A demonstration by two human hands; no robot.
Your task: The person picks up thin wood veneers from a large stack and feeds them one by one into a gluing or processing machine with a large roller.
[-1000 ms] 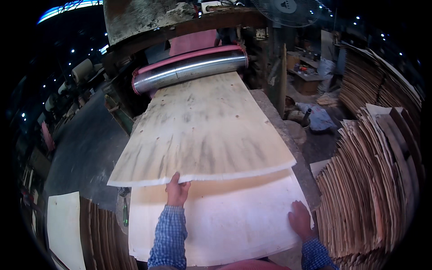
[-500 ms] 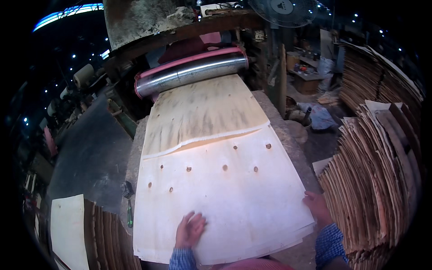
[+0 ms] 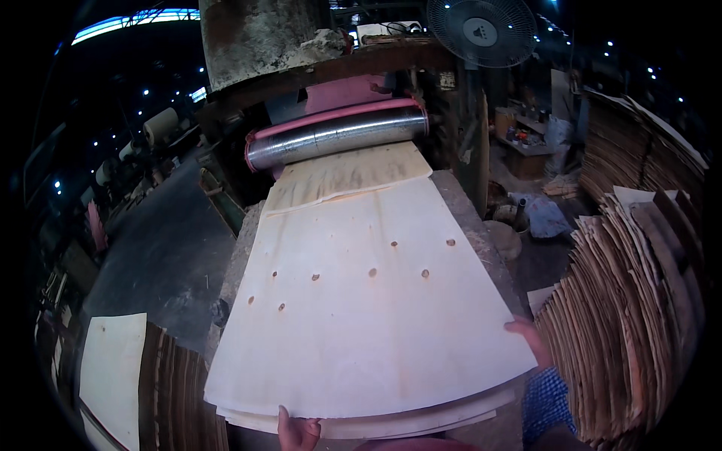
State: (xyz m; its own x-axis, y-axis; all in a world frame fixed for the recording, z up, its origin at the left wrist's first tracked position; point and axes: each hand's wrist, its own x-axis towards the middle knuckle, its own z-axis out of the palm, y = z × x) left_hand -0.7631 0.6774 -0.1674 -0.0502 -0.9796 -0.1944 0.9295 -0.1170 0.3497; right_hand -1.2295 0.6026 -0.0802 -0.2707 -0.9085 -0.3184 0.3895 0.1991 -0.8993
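Observation:
A wide, pale veneer sheet (image 3: pixel 361 316) with several knot holes lies on top of a low stack in front of me. My left hand (image 3: pixel 298 432) grips its near edge at the bottom of the view. My right hand (image 3: pixel 531 340) holds the sheet's right edge, a blue checked sleeve behind it. Further back another sheet (image 3: pixel 342 173) lies under the far end, coming out below a shiny metal roller (image 3: pixel 335 135) with pink ends.
Tall stacks of curled veneer (image 3: pixel 632 301) stand at the right. A lower stack with a pale sheet on top (image 3: pixel 113 376) sits at the left. A fan (image 3: pixel 481 30) hangs at the upper right. Dark floor (image 3: pixel 158 248) runs along the left.
The upper sheet, lifted a second ago, has come down flat onto the stack and slid toward me. Both hands have moved from the lower sheet to the top sheet's near and right edges.

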